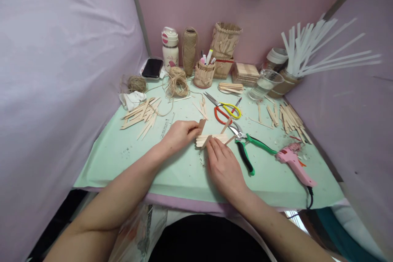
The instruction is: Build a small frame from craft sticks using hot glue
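Observation:
A small assembly of wooden craft sticks point(202, 141) lies on the green tabletop, with flat sticks side by side and several more standing up from it. My left hand point(181, 134) pinches an upright wooden stick point(202, 126) at the assembly's far left corner. My right hand point(223, 163) lies over the near right part, its fingers close together against the sticks; its fingertips are partly hidden. Just right of the assembly are green-handled pruning shears point(245, 156) with their blades apart. Behind it rest scissors point(221, 107) with red and yellow handles.
A pink glue gun point(295, 163) with a black cord lies at the right. Loose sticks point(143, 114) are piled left and right. Twine point(178, 83), a bottle point(170, 51), a phone point(152, 68), a pen holder point(204, 74) and a plastic cup point(264, 84) stand or lie along the back.

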A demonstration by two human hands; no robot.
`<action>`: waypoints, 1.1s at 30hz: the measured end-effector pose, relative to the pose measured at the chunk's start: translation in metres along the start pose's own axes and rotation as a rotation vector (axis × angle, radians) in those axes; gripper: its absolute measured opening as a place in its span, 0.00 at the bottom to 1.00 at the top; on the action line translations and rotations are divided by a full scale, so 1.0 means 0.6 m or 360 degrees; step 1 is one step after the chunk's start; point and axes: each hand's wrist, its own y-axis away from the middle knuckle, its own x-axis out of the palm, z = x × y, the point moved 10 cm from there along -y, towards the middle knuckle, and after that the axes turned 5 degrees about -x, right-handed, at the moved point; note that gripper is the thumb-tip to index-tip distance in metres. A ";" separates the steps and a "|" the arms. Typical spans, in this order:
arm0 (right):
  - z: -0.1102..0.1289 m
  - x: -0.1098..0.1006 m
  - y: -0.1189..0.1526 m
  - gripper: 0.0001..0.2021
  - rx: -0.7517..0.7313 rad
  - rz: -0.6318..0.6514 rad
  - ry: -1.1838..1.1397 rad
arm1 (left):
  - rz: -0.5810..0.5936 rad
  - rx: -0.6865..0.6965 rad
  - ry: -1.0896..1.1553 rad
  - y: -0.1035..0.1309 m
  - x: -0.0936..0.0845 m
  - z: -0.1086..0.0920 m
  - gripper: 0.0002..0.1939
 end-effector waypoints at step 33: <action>-0.003 0.004 0.002 0.22 0.0033 0.0048 -0.0058 | 0.0344 0.0129 0.0167 0.026 0.026 0.004 0.23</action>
